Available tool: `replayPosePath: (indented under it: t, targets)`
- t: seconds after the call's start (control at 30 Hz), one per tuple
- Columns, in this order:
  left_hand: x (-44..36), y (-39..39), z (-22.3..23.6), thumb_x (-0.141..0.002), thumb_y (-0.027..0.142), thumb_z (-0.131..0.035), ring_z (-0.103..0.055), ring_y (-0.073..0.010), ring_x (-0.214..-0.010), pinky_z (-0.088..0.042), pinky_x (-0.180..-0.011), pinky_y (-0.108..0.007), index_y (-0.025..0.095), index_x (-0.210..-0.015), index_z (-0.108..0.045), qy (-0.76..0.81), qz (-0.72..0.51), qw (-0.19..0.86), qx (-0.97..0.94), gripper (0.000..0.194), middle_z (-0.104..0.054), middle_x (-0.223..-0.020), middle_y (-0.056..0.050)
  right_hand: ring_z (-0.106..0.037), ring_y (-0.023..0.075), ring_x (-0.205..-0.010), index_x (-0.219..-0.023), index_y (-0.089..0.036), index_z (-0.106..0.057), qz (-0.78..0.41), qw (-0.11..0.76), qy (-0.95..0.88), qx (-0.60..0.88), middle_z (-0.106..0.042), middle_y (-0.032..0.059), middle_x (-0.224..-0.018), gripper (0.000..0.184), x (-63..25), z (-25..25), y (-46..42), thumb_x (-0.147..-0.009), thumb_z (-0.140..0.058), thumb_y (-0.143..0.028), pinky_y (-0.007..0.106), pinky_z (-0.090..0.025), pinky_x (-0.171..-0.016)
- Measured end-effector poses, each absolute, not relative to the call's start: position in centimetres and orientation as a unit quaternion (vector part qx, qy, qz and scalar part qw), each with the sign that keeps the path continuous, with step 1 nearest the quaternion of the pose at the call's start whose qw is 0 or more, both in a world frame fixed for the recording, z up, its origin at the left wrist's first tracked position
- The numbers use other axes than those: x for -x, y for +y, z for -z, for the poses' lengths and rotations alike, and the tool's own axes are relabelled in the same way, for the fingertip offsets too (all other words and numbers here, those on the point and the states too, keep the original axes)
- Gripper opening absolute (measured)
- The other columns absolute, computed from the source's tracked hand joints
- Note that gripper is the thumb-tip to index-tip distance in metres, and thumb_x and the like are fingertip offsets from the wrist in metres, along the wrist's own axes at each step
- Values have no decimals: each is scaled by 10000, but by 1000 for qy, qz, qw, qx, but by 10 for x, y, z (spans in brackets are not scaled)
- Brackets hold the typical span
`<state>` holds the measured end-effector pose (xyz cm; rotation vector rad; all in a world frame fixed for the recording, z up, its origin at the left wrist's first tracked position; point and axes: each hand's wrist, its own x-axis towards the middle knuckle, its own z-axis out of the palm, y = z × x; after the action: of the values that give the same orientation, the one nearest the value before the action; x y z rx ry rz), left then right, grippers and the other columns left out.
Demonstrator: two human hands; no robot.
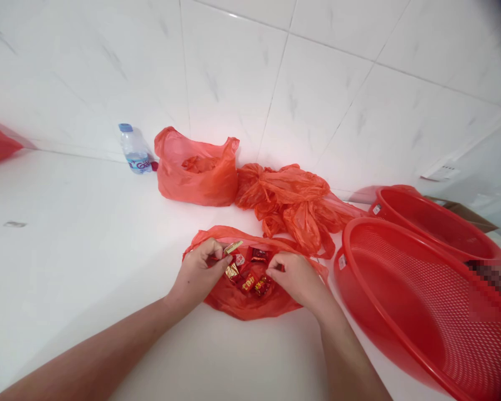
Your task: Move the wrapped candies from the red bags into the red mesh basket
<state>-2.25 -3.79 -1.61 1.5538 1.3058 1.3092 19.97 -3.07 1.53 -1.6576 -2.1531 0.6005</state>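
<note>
The one view comes from the person's head, above the near side of the table [67, 239], facing forward and down. The left arm [108, 340] and right arm [346, 345] enter from the bottom edge, and both hands fall just below the middle, close enough for single sweets [247, 283] to show. Farther off, the wall [234, 67] fills the top, its foot crossing at a slant, lower toward the right. The near basket [396, 301] looms large at the right and is cut by the edge; the corners there darken
</note>
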Motion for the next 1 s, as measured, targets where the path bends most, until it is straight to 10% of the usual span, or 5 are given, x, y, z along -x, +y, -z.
replayPosePath:
  t: [0.33,0.6,1.0]
  targets:
    - [21,-38,18,-746,304,-641,-671,-196,-792,-526,-670,-296,234,-685,-458,505,-516,369,-585,205,-668,-758,-2,-525,108,-548,-574,-200,-602,-217,130,-762,596,-634,-17,-624,142,-200,-10,-32,-705,-564,-162,228,-283,-489]
    - [19,-41,16,-824,293,-556,-655,-200,-889,-513,-804,-344,278,-1079,-513,487,-490,400,-602,259,-694,-949,-4,-524,112,-613,-652,-193,-579,-268,227,-750,561,-620,-25,-675,122,-195,-12,-28,-739,-494,-185,219,-367,-569]
    - [4,-49,4,-800,291,-569,-538,-141,-627,-440,-560,-248,229,-798,-521,502,-420,386,-650,79,-580,-715,29,-468,99,-594,-681,-193,-526,-344,324,-703,532,-550,-40,-657,105,-185,-14,-31,-775,-504,-235,205,-357,-545]
